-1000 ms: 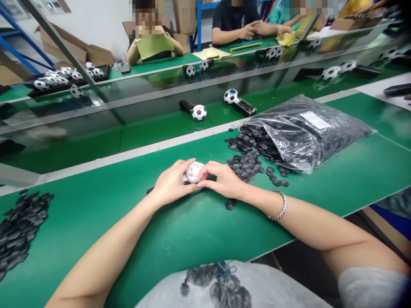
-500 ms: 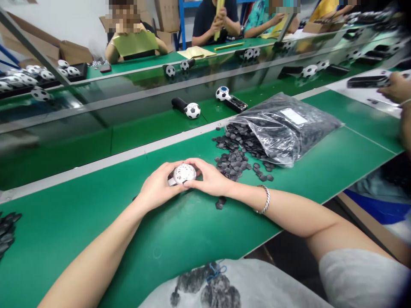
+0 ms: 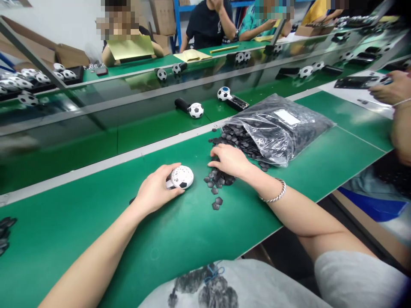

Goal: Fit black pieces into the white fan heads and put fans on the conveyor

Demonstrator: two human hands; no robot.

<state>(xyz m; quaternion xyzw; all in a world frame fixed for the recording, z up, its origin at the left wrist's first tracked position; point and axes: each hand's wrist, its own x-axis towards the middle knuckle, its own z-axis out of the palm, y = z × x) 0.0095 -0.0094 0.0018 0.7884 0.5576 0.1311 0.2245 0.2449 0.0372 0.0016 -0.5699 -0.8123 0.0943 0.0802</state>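
My left hand (image 3: 157, 186) is closed round a white soccer-ball-shaped device (image 3: 182, 176), held just above the green tabletop. Black patches show on the ball's right and lower side, while its upper left is a white openwork pattern. My right hand (image 3: 229, 160) is over a pile of small black pentagon pieces (image 3: 220, 177), thumb and forefinger apart and the other fingers partly hidden. Behind it, a clear plastic bag (image 3: 282, 128) lies on its side, with more black pieces spilling from its mouth.
Two ball-headed devices with black handles (image 3: 195, 110) (image 3: 236, 102) lie on the green conveyor (image 3: 144, 128) beyond a pale metal rail (image 3: 105, 164). More black pieces (image 3: 4, 233) lie at far left. A co-worker's hand (image 3: 390, 87) is at right; several people sit opposite.
My right hand has left the ball and moved right to the black pieces. My left hand keeps hold of the ball, where a black patch now shows at the front.
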